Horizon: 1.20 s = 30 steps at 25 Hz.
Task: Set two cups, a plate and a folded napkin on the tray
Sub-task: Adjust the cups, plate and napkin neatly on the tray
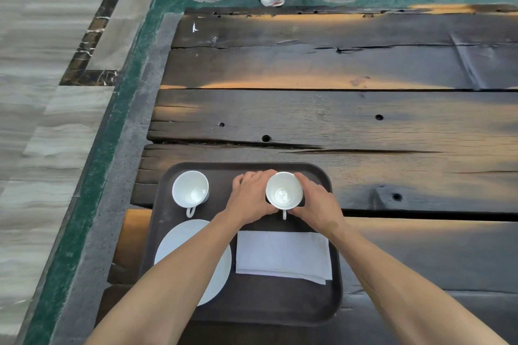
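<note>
I have both hands around the right teacup (284,190) at the far right of the dark tray (333,300): left hand (250,196) and right hand (316,202) each with fingers clamped on its sides, handle toward me. The left teacup (190,188) stands upright at the far left. The white plate (179,244) lies near left, folded napkin (283,255) beside it, on the plank desk (336,120).
</note>
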Each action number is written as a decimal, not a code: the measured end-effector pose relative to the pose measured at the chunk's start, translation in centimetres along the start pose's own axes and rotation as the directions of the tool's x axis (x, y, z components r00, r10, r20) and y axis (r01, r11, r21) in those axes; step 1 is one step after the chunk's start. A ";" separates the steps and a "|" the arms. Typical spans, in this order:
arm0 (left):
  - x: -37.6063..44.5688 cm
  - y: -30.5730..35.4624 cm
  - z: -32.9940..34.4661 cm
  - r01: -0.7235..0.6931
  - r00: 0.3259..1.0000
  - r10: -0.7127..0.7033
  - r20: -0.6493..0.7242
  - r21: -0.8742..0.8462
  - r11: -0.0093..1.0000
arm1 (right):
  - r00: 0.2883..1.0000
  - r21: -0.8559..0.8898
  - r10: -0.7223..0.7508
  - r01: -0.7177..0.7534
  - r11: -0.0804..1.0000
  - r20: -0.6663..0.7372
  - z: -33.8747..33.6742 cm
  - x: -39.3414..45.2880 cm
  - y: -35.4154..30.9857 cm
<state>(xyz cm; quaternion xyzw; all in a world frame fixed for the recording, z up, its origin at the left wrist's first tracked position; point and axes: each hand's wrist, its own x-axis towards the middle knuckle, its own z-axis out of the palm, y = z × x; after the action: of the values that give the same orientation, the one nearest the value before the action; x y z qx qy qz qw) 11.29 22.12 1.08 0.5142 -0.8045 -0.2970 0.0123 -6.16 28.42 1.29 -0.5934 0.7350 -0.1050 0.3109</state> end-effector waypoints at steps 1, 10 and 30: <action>0.0 0.0 0.0 0.002 1.000 -0.002 0.001 -0.001 1.000 | 1.000 -0.002 0.003 -0.003 1.000 0.006 0.0 0.1 0.0; -0.6 0.3 0.3 0.058 0.998 -0.058 -0.007 0.024 0.998 | 0.997 -0.036 0.075 -0.074 0.997 0.032 0.1 0.0 0.1; -14.1 -1.6 2.2 0.254 0.967 -0.255 0.020 0.024 0.967 | 0.986 -0.299 -0.044 0.091 0.950 0.159 3.7 -9.3 -1.4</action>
<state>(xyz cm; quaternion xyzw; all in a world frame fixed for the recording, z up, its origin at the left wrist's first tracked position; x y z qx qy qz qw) 18.49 34.42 2.48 0.6098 -0.7351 -0.2935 -0.0403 -1.98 37.57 2.24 -0.6653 0.6961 0.0440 0.2664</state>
